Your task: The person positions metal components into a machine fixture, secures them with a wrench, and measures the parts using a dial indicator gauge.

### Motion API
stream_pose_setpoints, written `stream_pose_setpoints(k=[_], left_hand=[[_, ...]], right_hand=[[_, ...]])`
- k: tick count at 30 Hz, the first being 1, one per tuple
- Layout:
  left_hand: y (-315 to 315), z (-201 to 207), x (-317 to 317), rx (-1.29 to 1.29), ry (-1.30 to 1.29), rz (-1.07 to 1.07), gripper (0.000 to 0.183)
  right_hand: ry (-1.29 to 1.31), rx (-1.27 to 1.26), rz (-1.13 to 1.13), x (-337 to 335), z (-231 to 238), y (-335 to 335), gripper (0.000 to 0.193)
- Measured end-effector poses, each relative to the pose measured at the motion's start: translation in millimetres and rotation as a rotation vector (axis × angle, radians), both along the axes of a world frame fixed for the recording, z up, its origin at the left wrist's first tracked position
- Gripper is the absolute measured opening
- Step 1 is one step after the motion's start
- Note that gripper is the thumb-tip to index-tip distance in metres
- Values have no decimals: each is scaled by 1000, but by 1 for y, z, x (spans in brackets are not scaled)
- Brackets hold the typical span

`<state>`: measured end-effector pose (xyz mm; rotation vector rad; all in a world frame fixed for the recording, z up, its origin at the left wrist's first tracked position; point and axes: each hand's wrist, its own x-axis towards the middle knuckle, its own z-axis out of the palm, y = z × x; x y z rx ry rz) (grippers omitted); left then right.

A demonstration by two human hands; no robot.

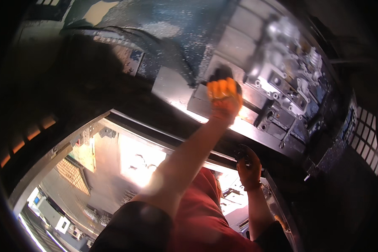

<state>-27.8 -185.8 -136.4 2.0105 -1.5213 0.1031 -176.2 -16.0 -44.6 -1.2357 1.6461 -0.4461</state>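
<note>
While our curled left hand [224, 98] reaches over metal plate [172, 86], we can't tell whether it grips anything; silver castings [286, 69] sit just right of it. Right hand [249, 169], grip unclear, hangs nearer us. Reaching step, we judge; next move calls for care beside castings.

Just inside the left edge of a pale angular frame [37, 175], a tan gridded panel [72, 174] is showing — and a white boxy object [53, 215] is standing nearer its lower-left corner. Beyond that edge, orange slotted openings [33, 134] are glowing. A dark blue-green surface [185, 40] speckled with pale chips is spreading well apart.
</note>
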Motion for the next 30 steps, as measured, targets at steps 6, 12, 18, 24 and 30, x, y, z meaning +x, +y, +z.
stream_pose_setpoints(k=[6,12,18,24,30], left_hand=[[-19,-18,14,416,-140,58,29],[-22,-39,13,261,-328,95,45],[-25,-50,13,232,-428,116,43],[-23,-49,21,283,-441,79,45],[-22,-63,31,219,-553,48,51]], right_hand=[[27,5,11,-23,-1,-24,31],[-110,19,-130,-39,2,-44,37],[339,-355,-343,-97,-26,-47,34],[716,-282,-567,-164,-52,-36,51],[526,-72,-645,-167,-75,-43,30]])
